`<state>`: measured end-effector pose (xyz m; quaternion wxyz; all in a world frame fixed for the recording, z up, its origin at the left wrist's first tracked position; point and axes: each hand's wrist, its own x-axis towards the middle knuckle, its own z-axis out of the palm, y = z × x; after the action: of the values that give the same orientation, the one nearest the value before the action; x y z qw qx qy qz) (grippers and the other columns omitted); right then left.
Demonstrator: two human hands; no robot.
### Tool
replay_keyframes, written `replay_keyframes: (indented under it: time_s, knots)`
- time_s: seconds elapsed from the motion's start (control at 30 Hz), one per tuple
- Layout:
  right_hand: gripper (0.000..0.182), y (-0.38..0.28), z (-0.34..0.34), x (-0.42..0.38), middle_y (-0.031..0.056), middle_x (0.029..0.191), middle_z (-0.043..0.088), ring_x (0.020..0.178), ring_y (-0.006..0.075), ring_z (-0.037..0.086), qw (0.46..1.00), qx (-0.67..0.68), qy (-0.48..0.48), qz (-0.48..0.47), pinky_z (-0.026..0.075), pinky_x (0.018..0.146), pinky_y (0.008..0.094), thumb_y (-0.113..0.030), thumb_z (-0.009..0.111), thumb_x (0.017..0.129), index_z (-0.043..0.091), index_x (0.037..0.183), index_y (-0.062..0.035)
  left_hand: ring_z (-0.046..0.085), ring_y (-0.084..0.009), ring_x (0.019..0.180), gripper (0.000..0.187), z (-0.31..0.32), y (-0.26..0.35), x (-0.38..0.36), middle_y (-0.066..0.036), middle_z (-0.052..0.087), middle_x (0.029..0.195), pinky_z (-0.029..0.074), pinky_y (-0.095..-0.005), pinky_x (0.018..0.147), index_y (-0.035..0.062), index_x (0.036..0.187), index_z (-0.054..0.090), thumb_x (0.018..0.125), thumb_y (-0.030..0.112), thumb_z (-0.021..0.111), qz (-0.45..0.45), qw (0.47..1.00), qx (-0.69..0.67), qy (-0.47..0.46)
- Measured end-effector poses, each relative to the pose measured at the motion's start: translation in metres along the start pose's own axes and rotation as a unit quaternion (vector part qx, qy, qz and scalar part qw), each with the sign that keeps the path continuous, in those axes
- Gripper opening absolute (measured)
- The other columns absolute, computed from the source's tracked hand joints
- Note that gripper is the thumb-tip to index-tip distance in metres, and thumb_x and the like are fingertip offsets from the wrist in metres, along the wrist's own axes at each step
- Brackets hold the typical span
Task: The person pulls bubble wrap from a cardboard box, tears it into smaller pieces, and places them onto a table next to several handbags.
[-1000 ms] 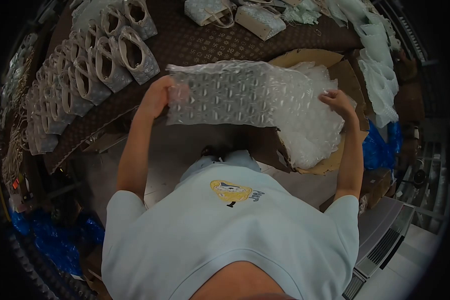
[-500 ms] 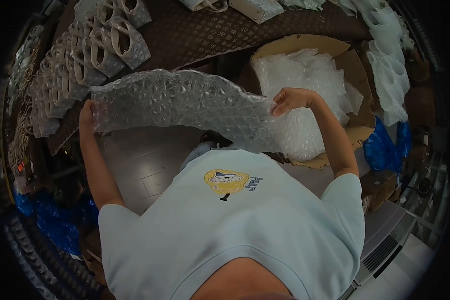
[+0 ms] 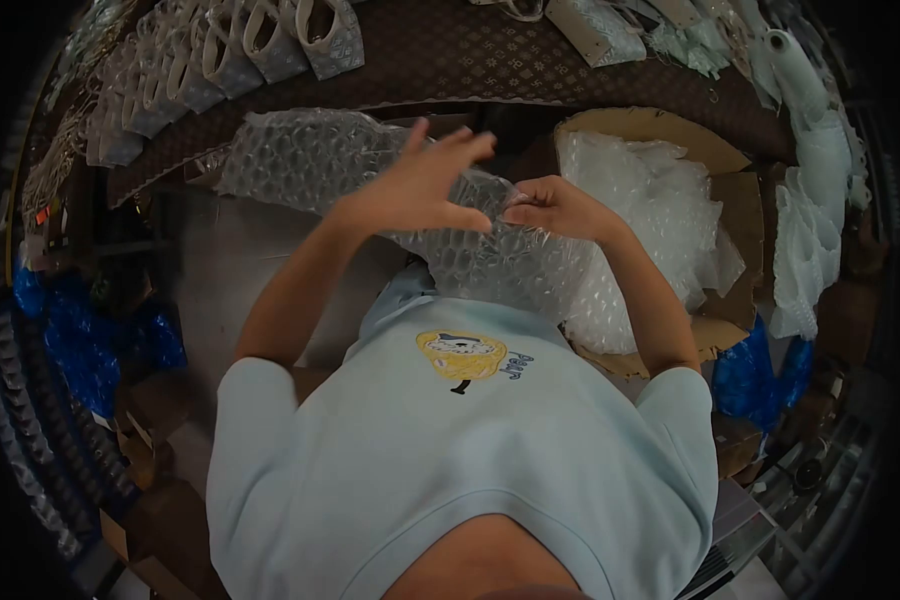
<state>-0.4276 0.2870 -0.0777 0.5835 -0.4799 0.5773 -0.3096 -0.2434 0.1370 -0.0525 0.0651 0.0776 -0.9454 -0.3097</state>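
Bags [image 3: 338, 54] stand left on the table [image 3: 450, 65], with bubble wrap [image 3: 655, 215] in the box [image 3: 742, 225] at right.

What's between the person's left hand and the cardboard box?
In the head view, the right hand, pinching the bubble wrap, lies between the left hand and the cardboard box.

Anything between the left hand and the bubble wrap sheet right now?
Nothing visible: the open left hand overlaps the bubble wrap sheet in the head view, with no object showing between them. The right hand grips the sheet close by. Whether the left touches it, I can't tell.
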Motion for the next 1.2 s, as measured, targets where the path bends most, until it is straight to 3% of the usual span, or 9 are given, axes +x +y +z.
replay_keyframes:
  time_s: [0.13,0.3,0.43,0.53,0.6,0.67,0.8,0.93,1.2]
  knots:
    - [0.02,-0.011,0.008,-0.007,-0.0038,0.061,0.052,0.059,0.0021,0.042,0.999,-0.022,0.029,-0.023,0.036,0.051,0.0212,-0.021,0.065,0.08,0.061,0.074,-0.0023,0.059,-0.0269,0.091,0.032,0.018,-0.01,0.023,-0.01,0.063,0.09,0.014,-0.0449,0.107,0.0079,0.101,0.057,0.074,0.024,0.064,-0.013,0.953,-0.147,-0.263]
    - [0.015,0.015,0.027,-0.004,-0.0031,0.059,0.052,0.058,0.0033,0.043,0.988,-0.002,0.15,0.042,0.037,0.051,0.0223,-0.015,0.066,0.078,0.061,0.077,-0.0009,0.06,-0.0318,0.076,0.014,0.051,-0.012,0.021,-0.011,0.062,0.073,0.045,-0.0441,0.071,0.0087,0.087,0.055,0.078,0.019,0.054,-0.024,0.993,-0.069,-0.091]
    - [0.015,-0.074,0.089,-0.023,-0.0008,0.061,0.055,0.057,0.0042,0.048,0.972,0.053,-0.204,-0.101,0.037,0.05,0.0227,-0.013,0.062,0.08,0.059,0.073,-0.0011,0.059,-0.0378,0.08,0.021,0.079,-0.109,0.021,-0.019,0.062,0.081,0.047,-0.0467,0.067,0.0056,0.088,0.054,0.084,0.02,0.041,-0.281,0.951,0.12,0.036]
    - [0.011,-0.065,0.027,-0.093,0.006,0.062,0.057,0.056,0.0095,0.055,0.959,0.11,-0.033,-0.258,0.04,0.049,0.0234,-0.011,0.064,0.077,0.059,0.075,-0.001,0.06,-0.033,0.088,0.032,0.045,-0.269,-0.079,-0.022,0.061,0.091,0.047,-0.0427,0.074,0.002,0.099,0.058,0.085,0.026,0.043,-0.423,0.899,0.105,0.042]
    - [0.012,-0.052,-0.008,-0.135,0.0014,0.065,0.06,0.055,0.0055,0.052,0.886,0.044,0.457,-0.061,0.042,0.052,0.0201,-0.011,0.063,0.078,0.06,0.075,0.0008,0.062,-0.0274,0.087,0.04,-0.001,-0.281,-0.109,-0.019,0.063,0.092,0.048,-0.0375,0.074,-0.0003,0.104,0.058,0.081,0.033,0.053,-0.331,0.929,0.154,-0.056]
    - [0.015,-0.025,-0.032,-0.109,0.002,0.063,0.06,0.055,0.0049,0.05,0.786,-0.195,0.587,0.027,0.041,0.052,0.0205,-0.014,0.063,0.08,0.061,0.076,0.0005,0.06,-0.0202,0.085,0.041,-0.035,-0.192,-0.082,-0.012,0.062,0.097,0.046,-0.0342,0.074,0.0033,0.105,0.059,0.078,0.033,0.06,-0.364,0.913,-0.182,0.002]
    - [0.015,-0.042,0.031,0.001,0.0033,0.06,0.058,0.052,0.0079,0.05,0.882,-0.265,0.379,-0.094,0.041,0.051,0.0221,-0.017,0.064,0.079,0.062,0.079,-0.0018,0.056,-0.0102,0.08,0.043,0.01,-0.046,-0.014,-0.002,0.061,0.09,0.044,-0.026,0.071,0.0039,0.105,0.059,0.073,0.03,0.069,-0.004,0.968,-0.237,0.077]
    - [0.022,-0.053,0.038,0.015,0.0031,0.076,0.062,0.067,0.0089,0.055,0.956,-0.08,0.273,-0.068,0.045,0.064,0.0234,-0.013,0.067,0.075,0.061,0.093,-0.0018,0.058,-0.0128,0.076,0.036,0.0,-0.018,-0.004,-0.004,0.064,0.084,0.045,-0.0287,0.069,0.006,0.095,0.064,0.075,0.035,0.064,-0.125,0.923,-0.353,-0.09]
    - [0.028,0.066,0.012,-0.061,0.0029,0.085,0.064,0.079,0.0106,0.058,0.981,0.014,0.073,0.177,0.045,0.074,0.0255,-0.012,0.069,0.073,0.062,0.098,-0.0019,0.055,-0.0091,0.071,0.03,-0.117,-0.137,-0.082,0.001,0.06,0.078,0.042,-0.0257,0.066,0.0063,0.092,0.064,0.077,0.032,0.063,-0.358,0.897,-0.208,0.153]
